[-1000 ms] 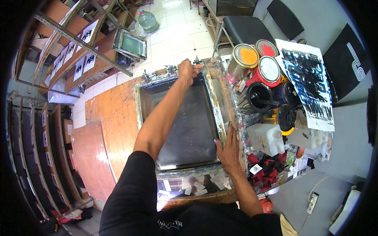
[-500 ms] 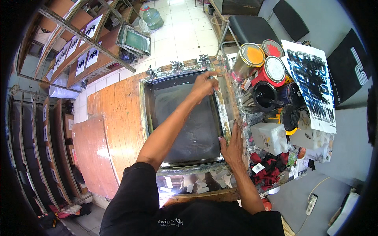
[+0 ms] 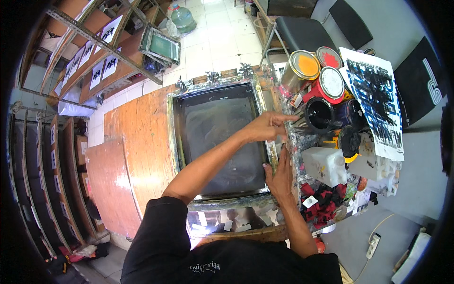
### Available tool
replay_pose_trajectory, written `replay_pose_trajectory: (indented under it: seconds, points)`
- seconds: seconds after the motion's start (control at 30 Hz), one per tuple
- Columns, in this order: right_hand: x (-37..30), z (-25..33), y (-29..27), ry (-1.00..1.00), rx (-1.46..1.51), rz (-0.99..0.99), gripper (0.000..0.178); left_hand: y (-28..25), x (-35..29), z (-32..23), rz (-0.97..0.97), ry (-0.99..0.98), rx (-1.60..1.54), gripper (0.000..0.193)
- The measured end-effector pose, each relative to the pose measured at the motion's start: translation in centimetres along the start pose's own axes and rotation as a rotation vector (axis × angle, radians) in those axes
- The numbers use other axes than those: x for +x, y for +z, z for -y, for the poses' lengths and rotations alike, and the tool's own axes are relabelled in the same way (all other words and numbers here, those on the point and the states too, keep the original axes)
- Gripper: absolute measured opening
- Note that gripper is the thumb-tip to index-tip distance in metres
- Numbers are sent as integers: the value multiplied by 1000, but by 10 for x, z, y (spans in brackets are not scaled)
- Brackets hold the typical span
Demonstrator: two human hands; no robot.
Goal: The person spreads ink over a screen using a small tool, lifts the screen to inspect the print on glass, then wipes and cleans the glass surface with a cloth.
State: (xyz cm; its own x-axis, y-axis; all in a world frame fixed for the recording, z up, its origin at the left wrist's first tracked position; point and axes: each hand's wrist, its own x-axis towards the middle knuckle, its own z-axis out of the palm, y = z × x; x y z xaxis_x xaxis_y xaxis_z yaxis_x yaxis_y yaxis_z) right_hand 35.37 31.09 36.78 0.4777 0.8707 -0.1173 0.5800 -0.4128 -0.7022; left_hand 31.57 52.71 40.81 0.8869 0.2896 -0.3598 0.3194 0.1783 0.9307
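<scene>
Screen frame (image 3: 174, 142) dull, paint-crusted metal; mesh (image 3: 222, 142) matt dark, smeared grey; table (image 3: 137, 137) worn brown wood; paint cans (image 3: 302, 68) glossy metal.

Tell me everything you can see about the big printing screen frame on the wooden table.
The screen frame is a large rectangle with a worn, paint-smeared metal-looking rim around dark mesh streaked with grey. It lies flat on the wooden table, clamps at its far edge. The left hand reaches over its right rim, forefinger pointing toward the paint cans. The right hand rests flat on the lower right rim.
</scene>
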Motion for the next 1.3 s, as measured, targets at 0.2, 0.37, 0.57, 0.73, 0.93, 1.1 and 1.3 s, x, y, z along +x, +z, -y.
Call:
replay_pose_trajectory:
  seconds: [0.2,0.37,0.57,0.73,0.93,1.1,1.3]
  points:
    - [6,25,-17,154,53,107,80,-79,8,35,-1076,219,498,38]
    - [8,27,-18,156,32,164,79,-185,-17,36,-1070,212,1226,36]
    - [2,19,-11,71,34,70,79,-183,18,39,-1186,-65,386,42]
    - [3,13,-7,61,6,57,80,-137,15,53,-1291,78,-72,47]
    - [2,11,-5,44,-1,40,80,-78,-25,64,-937,73,201,44]
    - [2,13,-4,57,-49,43,78,-147,-31,64,-1442,219,443,59]
    - [2,13,-2,72,-50,64,78,-188,-54,87,-1478,-25,201,74]
